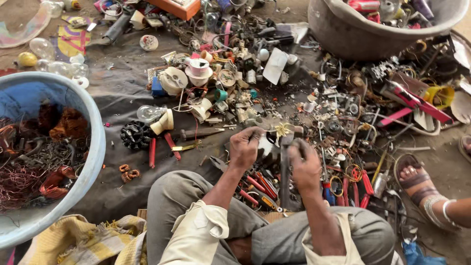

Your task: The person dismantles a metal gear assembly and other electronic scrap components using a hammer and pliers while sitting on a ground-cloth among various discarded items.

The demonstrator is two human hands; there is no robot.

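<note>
The small part [280,131] is mostly hidden by fingers; left hand [244,147] pinches it, right hand [304,164] grips a dark metal bar [285,181] upright.

1. Soft, even daylight; shadows are faint and short.
2. Brightest at 1 o'clock, on the grey tub [343,34] rim and bare floor.
3. Focus is sharp centrally; mild wide-angle stretch at the edges.

Dark ground cloth [117,93] on dirt floor [441,147], strewn scrap parts [314,98], red-handled pliers [162,146], blue basin [95,147], grey tub [343,34]
</note>
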